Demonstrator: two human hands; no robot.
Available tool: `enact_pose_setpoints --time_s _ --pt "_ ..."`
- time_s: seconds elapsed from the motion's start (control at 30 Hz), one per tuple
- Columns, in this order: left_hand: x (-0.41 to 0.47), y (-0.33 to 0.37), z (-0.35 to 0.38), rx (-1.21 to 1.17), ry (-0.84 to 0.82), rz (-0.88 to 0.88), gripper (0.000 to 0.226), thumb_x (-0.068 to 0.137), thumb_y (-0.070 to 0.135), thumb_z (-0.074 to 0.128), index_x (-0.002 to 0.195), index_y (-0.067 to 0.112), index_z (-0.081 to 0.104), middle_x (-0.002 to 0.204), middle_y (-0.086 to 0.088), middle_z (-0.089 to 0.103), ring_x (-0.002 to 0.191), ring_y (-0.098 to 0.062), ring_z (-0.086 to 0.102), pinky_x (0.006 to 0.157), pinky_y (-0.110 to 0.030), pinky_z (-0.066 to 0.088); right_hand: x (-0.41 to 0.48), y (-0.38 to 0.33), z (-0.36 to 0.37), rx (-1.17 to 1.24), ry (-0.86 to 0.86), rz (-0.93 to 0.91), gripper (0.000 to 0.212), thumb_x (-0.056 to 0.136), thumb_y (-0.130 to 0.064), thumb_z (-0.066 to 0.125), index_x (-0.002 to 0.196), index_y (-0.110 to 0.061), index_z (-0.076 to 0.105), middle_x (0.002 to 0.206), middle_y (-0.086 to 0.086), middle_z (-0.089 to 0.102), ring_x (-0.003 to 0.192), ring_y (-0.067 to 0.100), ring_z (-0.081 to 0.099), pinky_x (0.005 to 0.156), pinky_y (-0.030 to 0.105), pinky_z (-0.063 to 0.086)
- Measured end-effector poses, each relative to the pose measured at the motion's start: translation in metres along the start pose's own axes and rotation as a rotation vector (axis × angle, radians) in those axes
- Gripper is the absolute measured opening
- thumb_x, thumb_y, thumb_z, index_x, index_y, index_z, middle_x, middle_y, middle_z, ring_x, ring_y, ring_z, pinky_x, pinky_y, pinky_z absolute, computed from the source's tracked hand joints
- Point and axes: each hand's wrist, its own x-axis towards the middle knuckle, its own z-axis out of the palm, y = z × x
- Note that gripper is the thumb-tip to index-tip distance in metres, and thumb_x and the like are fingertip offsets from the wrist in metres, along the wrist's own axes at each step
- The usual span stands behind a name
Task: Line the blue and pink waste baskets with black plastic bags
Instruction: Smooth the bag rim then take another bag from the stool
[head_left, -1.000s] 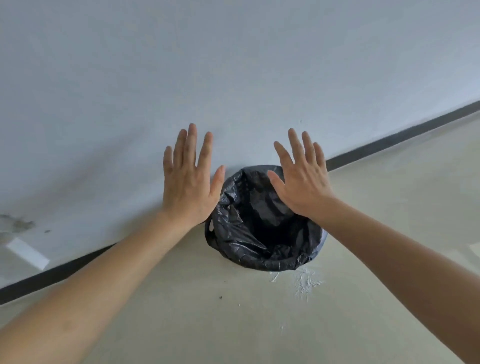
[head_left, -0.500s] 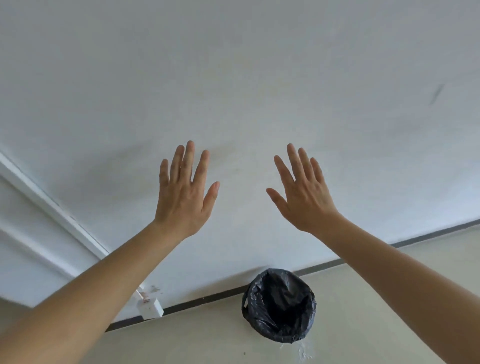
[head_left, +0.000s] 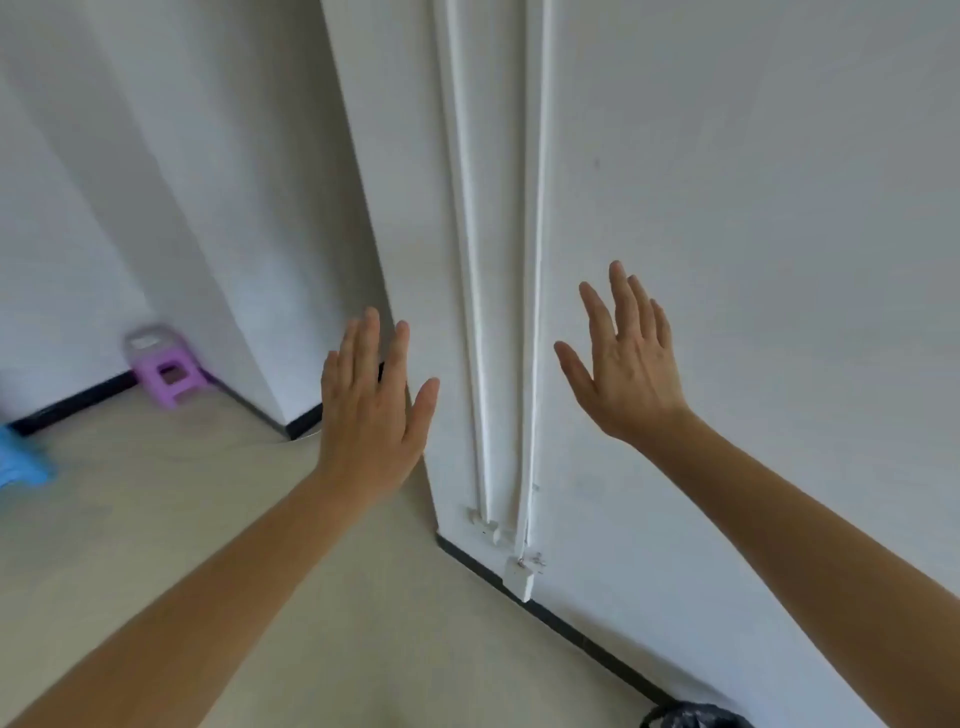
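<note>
A sliver of black plastic bag (head_left: 693, 716) shows at the very bottom edge of the view, right of centre, crinkled and rounded over what seems to be a basket rim; the basket's colour cannot be told, since only the bag's top shows. It sits on the floor (head_left: 156, 519) just beside the dark baseboard (head_left: 571, 636) of the white wall (head_left: 779, 208).

Both hands are raised in the air in front of the wall, well above and apart from the bag, holding nothing. The left hand (head_left: 371, 410) is flat, back toward the camera, fingers straight and close together with the thumb angled out to the right. The right hand (head_left: 626, 364) is likewise spread flat, fingers slightly fanned and thumb pointing left. The two bare forearms run in from the lower corners of the view.

Between the hands, two white conduit strips (head_left: 485, 312) run down the wall near its outer corner and end in a small white box (head_left: 519, 579) just above the baseboard.

Farther off on the left, a small purple plastic stool (head_left: 169, 371) stands in a corner against the wall, blurred. At the left edge a light blue plastic thing (head_left: 21, 462) rests on the floor, too cut off and blurred to name.
</note>
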Motion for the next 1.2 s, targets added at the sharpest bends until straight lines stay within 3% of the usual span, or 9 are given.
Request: enact_pose_setpoints --time_s 0.2,0.5,0.8,1.2 --pt "-0.084 -0.161 -0.12 0.272 0.087 -0.327 0.064 0.099 0.049 0.028 0.153 0.014 0.02 0.161 -0.015 0.011 0.149 -0.028 0.007 0.117 -0.051 0.016 0.064 -0.239 0.073 0.288 -0.039 -0.376 0.064 0.1 -0.05 0.036 0.15 -0.01 0.029 0.159 0.022 0.017 0.144 0.04 0.022 0.115 0.054 0.024" --pt "-0.176 -0.375 -0.209 0.47 0.119 -0.69 0.065 0.098 0.049 0.028 0.15 0.009 0.029 0.158 -0.016 0.022 0.146 -0.033 0.018 0.111 -0.055 0.029 0.114 -0.545 0.164 0.515 -0.12 -0.734 0.066 0.099 -0.047 0.042 0.151 -0.009 0.029 0.159 0.02 0.017 0.144 0.038 0.023 0.113 0.053 0.026" --pt "-0.119 -0.565 -0.212 0.476 0.219 -0.725 0.062 0.098 0.047 0.033 0.148 0.011 0.032 0.157 -0.016 0.025 0.146 -0.032 0.018 0.115 -0.047 0.022 0.205 -0.691 0.263 0.652 -0.148 -0.751 0.063 0.097 -0.043 0.048 0.149 -0.011 0.032 0.156 0.017 0.027 0.138 0.035 0.036 0.109 0.052 0.035" --pt "0.008 -0.861 -0.179 0.638 0.119 -0.759 0.064 0.098 0.049 0.031 0.15 0.013 0.03 0.159 -0.017 0.019 0.146 -0.034 0.015 0.113 -0.053 0.025 0.42 -0.884 0.462 0.61 -0.223 -0.813 0.064 0.099 -0.042 0.045 0.152 -0.012 0.026 0.161 0.016 0.012 0.146 0.034 0.02 0.116 0.05 0.023"
